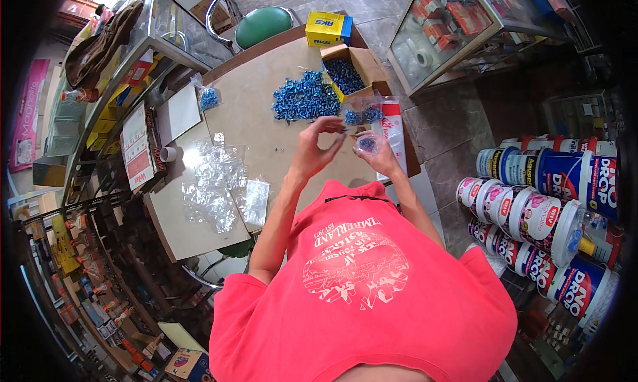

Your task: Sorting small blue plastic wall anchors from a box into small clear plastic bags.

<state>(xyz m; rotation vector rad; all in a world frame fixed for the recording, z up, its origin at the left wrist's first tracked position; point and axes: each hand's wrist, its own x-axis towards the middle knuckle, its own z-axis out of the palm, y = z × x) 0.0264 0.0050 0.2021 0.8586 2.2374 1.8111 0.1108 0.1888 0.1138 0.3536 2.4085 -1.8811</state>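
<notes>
My right hand (380,157) holds a small clear plastic bag (366,142) with its mouth spread round and a few blue pieces inside. Just to its left, my left hand (320,146) is curled, thumb and fingertips close together at the bag's side. Something small and dark shows at those fingertips, too small to name. Beyond my hands lies a loose pile of shiny blue screws (306,97). An open cardboard box (362,66) full of similar screws stands right of the pile. Filled clear bags (362,115) of screws lie in front of the box.
Empty clear bags (216,182) are spread over the table's left part, near a white cup (168,154). One filled bag (209,98) lies farther back. A yellow box (327,29) stands at the far edge, beyond it a green chair (264,27). Paint buckets (565,172) are stacked at right.
</notes>
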